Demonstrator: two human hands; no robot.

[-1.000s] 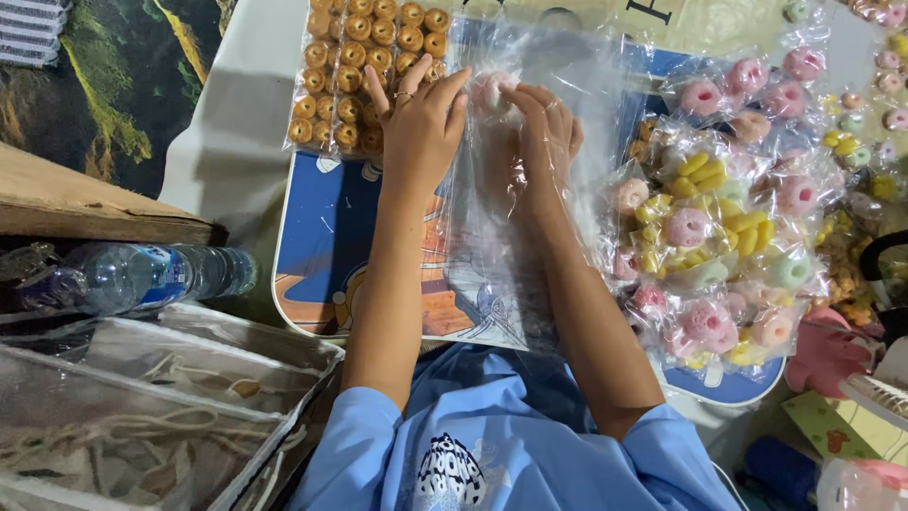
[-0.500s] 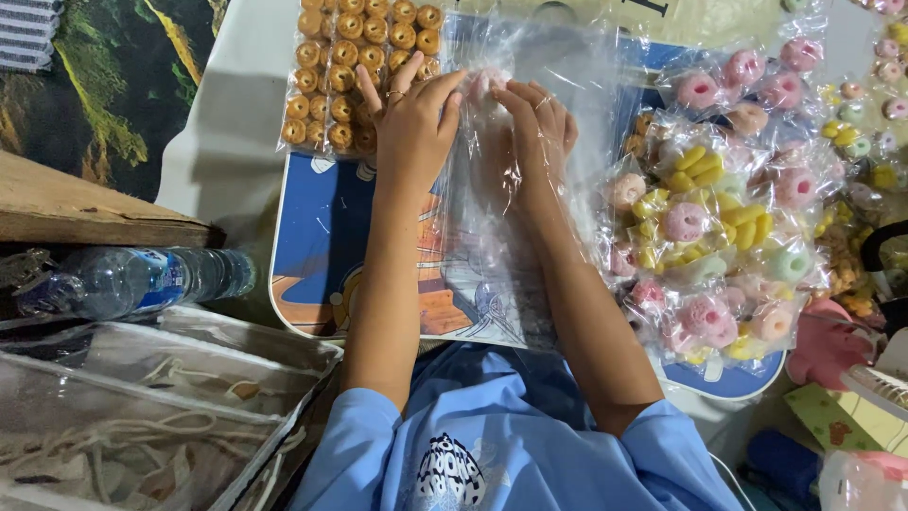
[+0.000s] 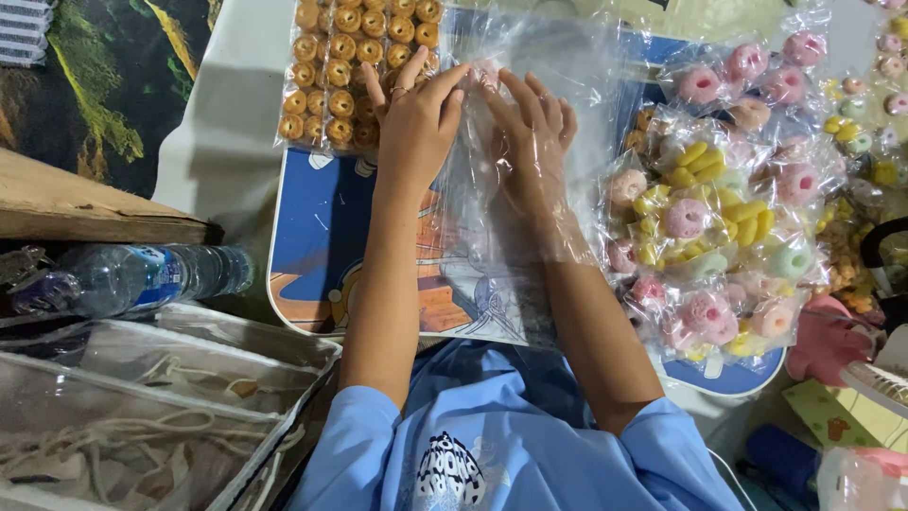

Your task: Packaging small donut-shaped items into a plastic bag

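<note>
A large clear plastic bag (image 3: 577, 104) lies over a blue cartoon-printed tray (image 3: 312, 255) in front of me. My right hand (image 3: 530, 128) is under the plastic film up to the wrist, fingers spread and pointing away from me. My left hand (image 3: 416, 114) is outside the bag on its left side, and its fingertips pinch the film at the far end beside my right fingertips. A clear pack of small round golden cookies (image 3: 345, 66) lies just beyond and left of my left hand.
Several clear packets of pink, yellow and green ring candies (image 3: 719, 218) are piled on the right of the tray. A water bottle (image 3: 132, 279) lies at the left beside a wooden board (image 3: 85, 203). Clear zip pouches with cords (image 3: 142, 407) sit at the lower left.
Both hands stay at the far end of the bag. My left fingers have shifted slightly toward my right fingertips, and the film has crumpled a little.
</note>
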